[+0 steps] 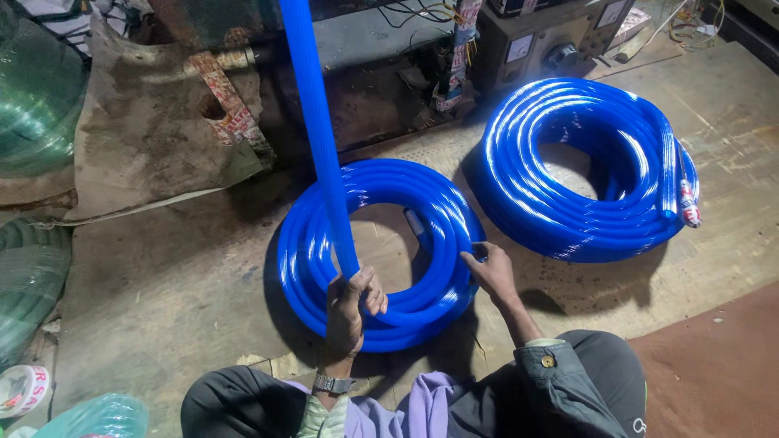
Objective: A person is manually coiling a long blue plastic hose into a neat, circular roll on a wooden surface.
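Observation:
A glossy blue hose lies wound into a coil on the floor in front of my knees. Its free length rises steeply to the top edge of the view. My left hand is closed around that rising length just above the coil's near side. My right hand rests its fingers on the coil's right rim. A second, larger blue hose coil lies to the right and farther away, bound with a strip of printed tape.
Green translucent hose coils are stacked at the left. A tape roll lies at the lower left. Worn sacking covers a machine behind. A metal box with gauges and a knob stands at the back right. A reddish mat covers the lower right.

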